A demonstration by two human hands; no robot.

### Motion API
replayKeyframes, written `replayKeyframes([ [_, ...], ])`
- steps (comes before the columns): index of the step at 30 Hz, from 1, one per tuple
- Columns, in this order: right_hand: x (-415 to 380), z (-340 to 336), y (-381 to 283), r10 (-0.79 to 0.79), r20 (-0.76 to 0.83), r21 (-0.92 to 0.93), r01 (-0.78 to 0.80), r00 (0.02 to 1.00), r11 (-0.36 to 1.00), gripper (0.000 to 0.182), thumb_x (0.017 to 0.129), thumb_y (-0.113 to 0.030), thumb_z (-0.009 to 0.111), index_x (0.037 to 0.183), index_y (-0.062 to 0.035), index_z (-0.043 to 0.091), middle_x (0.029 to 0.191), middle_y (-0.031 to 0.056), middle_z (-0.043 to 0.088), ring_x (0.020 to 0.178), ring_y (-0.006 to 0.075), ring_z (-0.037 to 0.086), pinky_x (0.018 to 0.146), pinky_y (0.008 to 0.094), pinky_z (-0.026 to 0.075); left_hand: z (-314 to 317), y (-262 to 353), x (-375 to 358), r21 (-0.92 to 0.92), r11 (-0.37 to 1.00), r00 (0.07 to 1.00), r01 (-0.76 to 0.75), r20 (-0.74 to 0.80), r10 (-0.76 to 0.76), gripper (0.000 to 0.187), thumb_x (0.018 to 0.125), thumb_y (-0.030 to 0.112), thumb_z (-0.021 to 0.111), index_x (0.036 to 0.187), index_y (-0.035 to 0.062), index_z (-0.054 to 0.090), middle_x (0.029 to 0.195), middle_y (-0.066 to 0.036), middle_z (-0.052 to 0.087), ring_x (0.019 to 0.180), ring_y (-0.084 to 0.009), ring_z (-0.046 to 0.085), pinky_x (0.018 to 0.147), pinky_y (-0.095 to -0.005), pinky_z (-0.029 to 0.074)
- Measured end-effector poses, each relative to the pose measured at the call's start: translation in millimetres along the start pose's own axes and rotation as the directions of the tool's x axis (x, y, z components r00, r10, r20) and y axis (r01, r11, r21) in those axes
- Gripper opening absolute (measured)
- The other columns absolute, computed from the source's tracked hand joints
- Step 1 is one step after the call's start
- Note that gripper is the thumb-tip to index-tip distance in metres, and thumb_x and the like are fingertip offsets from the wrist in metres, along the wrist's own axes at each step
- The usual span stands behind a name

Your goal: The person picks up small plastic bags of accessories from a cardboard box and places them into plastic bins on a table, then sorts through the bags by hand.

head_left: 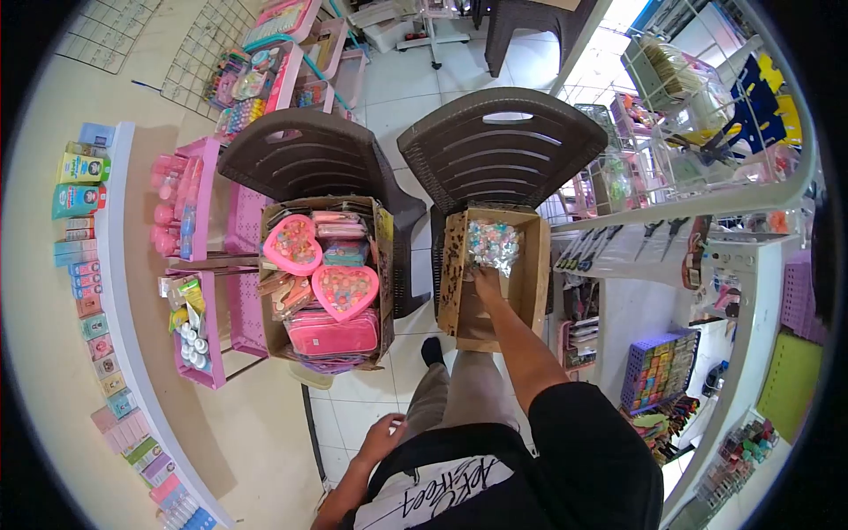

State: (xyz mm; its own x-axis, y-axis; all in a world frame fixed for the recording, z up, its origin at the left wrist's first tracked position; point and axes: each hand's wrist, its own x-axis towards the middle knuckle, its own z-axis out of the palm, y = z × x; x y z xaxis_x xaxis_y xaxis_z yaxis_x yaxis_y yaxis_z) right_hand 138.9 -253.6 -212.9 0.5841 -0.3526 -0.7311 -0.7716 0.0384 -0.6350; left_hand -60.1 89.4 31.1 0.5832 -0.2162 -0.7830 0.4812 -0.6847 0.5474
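My right hand (487, 288) reaches down into a cardboard box (521, 309) on the right chair. Its fingers are closed at the lower edge of a shiny clear plastic packet (493, 247) full of small pastel and multicoloured pieces; the fingertips are partly hidden. My left hand (382, 438) hangs beside my left thigh, holding nothing, its fingers loosely bent and a little apart. On the left chair, a fuller cardboard box (385, 265) holds two pink heart-shaped cases (345, 292) with small coloured pieces inside, pink zipped pouches (334, 333) and several wrapped packs.
Two dark brown plastic chairs (503, 146) stand side by side before me. A pink rack (216, 331) with bottles and a narrow white shelf (150, 397) of small boxes line the left wall. At right are hanging scissors (587, 247) and a purple basket (658, 371).
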Motion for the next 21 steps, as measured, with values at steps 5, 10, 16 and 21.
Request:
replayKeyframes([
  [5,-74.8,-49.1,4.0,-0.311,0.171,0.192,0.278,0.935,0.941,0.033,0.097,-0.019,0.060,0.122,0.0013,0.063,0.130,0.0088,0.052,0.102,0.0186,0.058,0.084,0.0316,0.051,-6.0,77.9,57.5,0.007,0.951,0.950,-0.310,-0.035,0.310,0.036,0.095,0.027,0.065,0.119,0.0010,0.062,0.108,-0.015,0.068,0.096,-0.0262,0.067,0.081,-0.0353,0.053],
  [10,-208.3,-89.4,-77.3,-0.237,0.621,0.270,0.080,0.747,0.960,0.031,0.098,-0.022,0.061,0.122,-0.0031,0.066,0.128,0.0028,0.055,0.101,0.0125,0.058,0.085,0.0297,0.049,6.4,160.9,115.4,-0.390,0.876,0.959,-0.283,-0.130,0.251,0.033,0.096,0.027,0.065,0.116,0.0013,0.061,0.102,-0.008,0.066,0.087,-0.0150,0.065,0.069,-0.0280,0.051],
  [16,-105.7,-78.8,-32.4,-0.412,0.492,0.304,0.292,0.767,0.907,0.027,0.098,-0.020,0.060,0.116,0.0001,0.065,0.113,0.0060,0.066,0.107,0.0169,0.062,0.089,0.0330,0.051,1.8,143.6,126.7,-0.519,0.820,0.970,-0.241,-0.160,0.184,0.028,0.097,0.029,0.065,0.104,0.0023,0.064,0.084,-0.003,0.066,0.064,-0.0093,0.060,0.056,-0.0227,0.045],
  [21,9.3,-24.7,24.0,-0.310,0.296,-0.635,0.429,0.903,0.643,0.075,0.081,-0.013,0.068,0.148,-0.0027,0.035,0.146,0.0192,0.041,0.117,0.0412,0.058,0.094,0.0463,0.051,-29.6,121.7,98.8,-0.536,0.824,0.974,-0.182,-0.213,0.077,0.026,0.097,0.028,0.065,0.101,0.0024,0.064,0.085,-0.004,0.067,0.066,-0.0096,0.060,0.059,-0.0246,0.046],
])
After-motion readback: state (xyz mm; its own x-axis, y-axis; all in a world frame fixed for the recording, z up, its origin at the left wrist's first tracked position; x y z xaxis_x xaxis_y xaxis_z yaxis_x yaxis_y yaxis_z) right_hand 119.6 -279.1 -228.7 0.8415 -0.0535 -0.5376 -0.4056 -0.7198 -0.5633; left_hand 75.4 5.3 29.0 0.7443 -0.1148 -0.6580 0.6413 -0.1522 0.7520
